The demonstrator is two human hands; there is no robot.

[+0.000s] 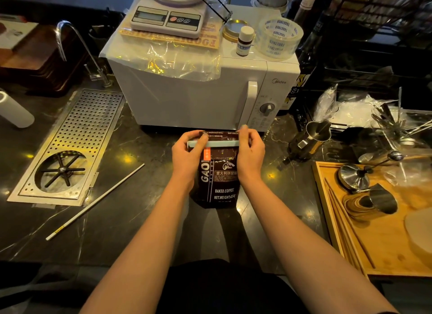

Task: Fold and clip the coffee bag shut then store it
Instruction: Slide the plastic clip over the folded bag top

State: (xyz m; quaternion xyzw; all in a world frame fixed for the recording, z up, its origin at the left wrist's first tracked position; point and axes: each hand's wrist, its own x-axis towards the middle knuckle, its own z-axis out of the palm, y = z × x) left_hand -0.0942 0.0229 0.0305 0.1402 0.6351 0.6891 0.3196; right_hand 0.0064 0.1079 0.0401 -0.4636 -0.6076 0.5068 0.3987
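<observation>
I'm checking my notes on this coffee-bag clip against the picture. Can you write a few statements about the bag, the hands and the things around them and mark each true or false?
1. The coffee bag stands upright on the dark counter in front of the white microwave. True.
2. Only one hand touches the bag. False: the left hand and the right hand both grip its folded top.
3. A pale sealing clip lies across the fold at the top of the bag. True.
4. The kitchen scale sits on the wooden tray. False: it sits on top of the microwave.
5. A roll of clear tape rests on the microwave. True.
6. The long white stick lies on the bag. False: it lies on the counter, left of the bag.
</observation>
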